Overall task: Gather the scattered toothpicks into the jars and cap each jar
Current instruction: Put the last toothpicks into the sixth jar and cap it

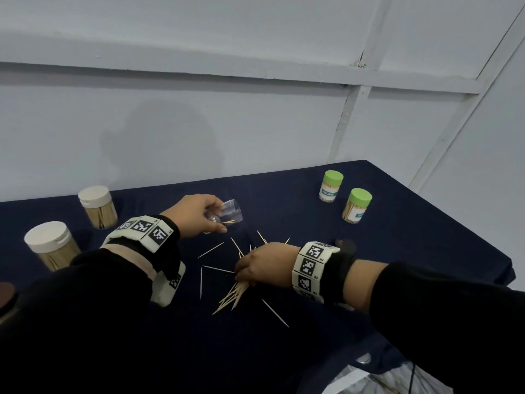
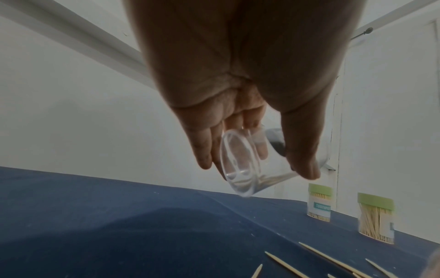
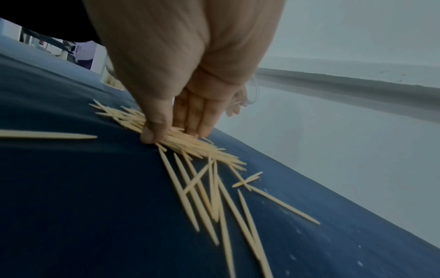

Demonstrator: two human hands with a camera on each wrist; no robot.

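Note:
My left hand (image 1: 218, 220) grips a clear, uncapped jar (image 1: 227, 214) and holds it tilted on its side above the dark blue tablecloth; a few toothpicks lie inside it. The left wrist view shows the jar's base (image 2: 238, 165) between my thumb and fingers. My right hand (image 1: 241, 275) is down on the cloth, thumb and fingers pinching a bundle of toothpicks (image 3: 190, 144) that still lies on the table. Several loose toothpicks (image 1: 211, 249) lie scattered around the bundle (image 1: 231, 297), and several more toothpicks (image 3: 214, 197) fan out in front of my fingers.
Two white-capped jars (image 1: 98, 206) (image 1: 51, 245) full of toothpicks stand at the left. Two green-capped jars (image 1: 331, 186) (image 1: 357, 206) stand at the back right. The table (image 1: 426, 251) ends close on the right. A plastic bag (image 1: 383, 379) lies below the front right corner.

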